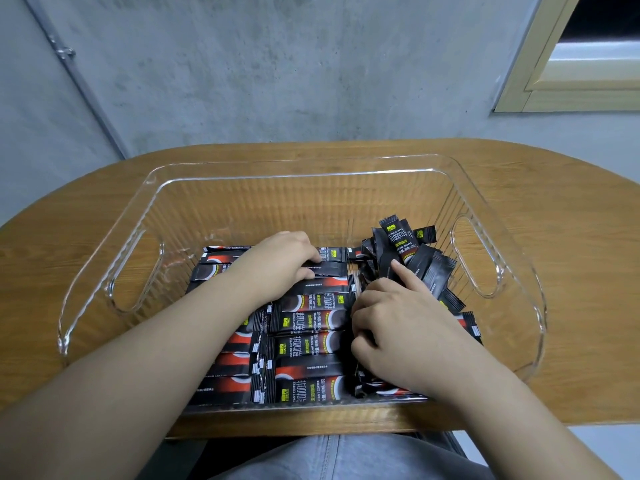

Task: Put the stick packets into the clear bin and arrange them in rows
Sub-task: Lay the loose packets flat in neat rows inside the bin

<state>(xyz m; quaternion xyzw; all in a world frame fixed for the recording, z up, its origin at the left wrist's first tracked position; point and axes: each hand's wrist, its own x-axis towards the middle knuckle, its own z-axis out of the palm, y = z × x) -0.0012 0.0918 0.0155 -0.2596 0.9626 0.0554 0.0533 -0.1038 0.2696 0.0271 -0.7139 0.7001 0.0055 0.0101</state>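
Observation:
A clear plastic bin [298, 171] with cut-out handles stands on the wooden table. Black stick packets [311, 344] lie flat in it in rows across the left and middle of the floor. A loose heap of packets [412, 254] stands jumbled at the bin's right end. My left hand [280, 261] reaches in at the far end of the rows, its curled fingers pressing on the top packets there. My right hand [394, 320] lies between the rows and the heap, index finger stretched onto the heap, the other fingers curled at the row's right edge.
The oval wooden table [571, 271] ends just in front of my lap. A grey concrete wall rises behind it, with a wooden window frame [554, 88] at the upper right. A metal conduit [79, 77] runs down the wall on the left.

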